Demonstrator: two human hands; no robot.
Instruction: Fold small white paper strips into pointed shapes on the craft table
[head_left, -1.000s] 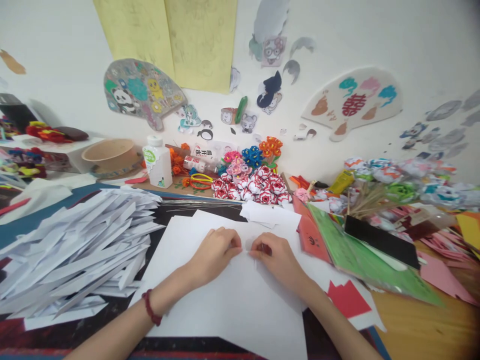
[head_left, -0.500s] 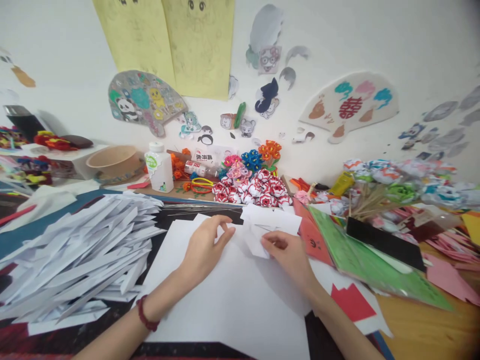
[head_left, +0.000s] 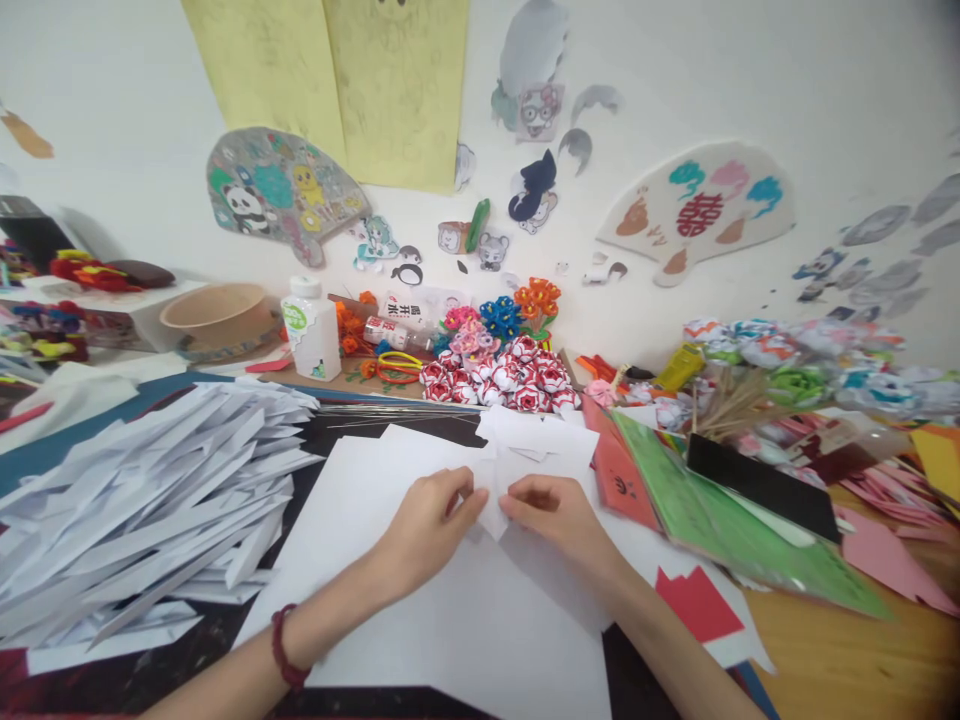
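Observation:
Between my two hands is a small piece of white paper (head_left: 493,518), pointed at its lower end. My left hand (head_left: 435,515), with a dark red bracelet on the wrist, pinches its left side with thumb and fingers. On the right side, my right hand (head_left: 559,510) grips it by the fingertips. Both hands are over large white sheets (head_left: 450,630) on a dark mat. Just beyond them lie smaller white papers (head_left: 559,437). The small piece blends with the white behind it, so its exact folds are hard to see.
A heap of folded white strips (head_left: 165,500) lies at the left. Behind stand a white bottle (head_left: 312,335) and red-and-white paper flowers (head_left: 517,378). At the right are a green packet (head_left: 757,515), a black flat object (head_left: 763,487) and a red paper piece (head_left: 701,602).
My left hand has moved right and slightly down to take hold of the small paper. My right hand has shifted a little left and down with it. The view has turned slightly.

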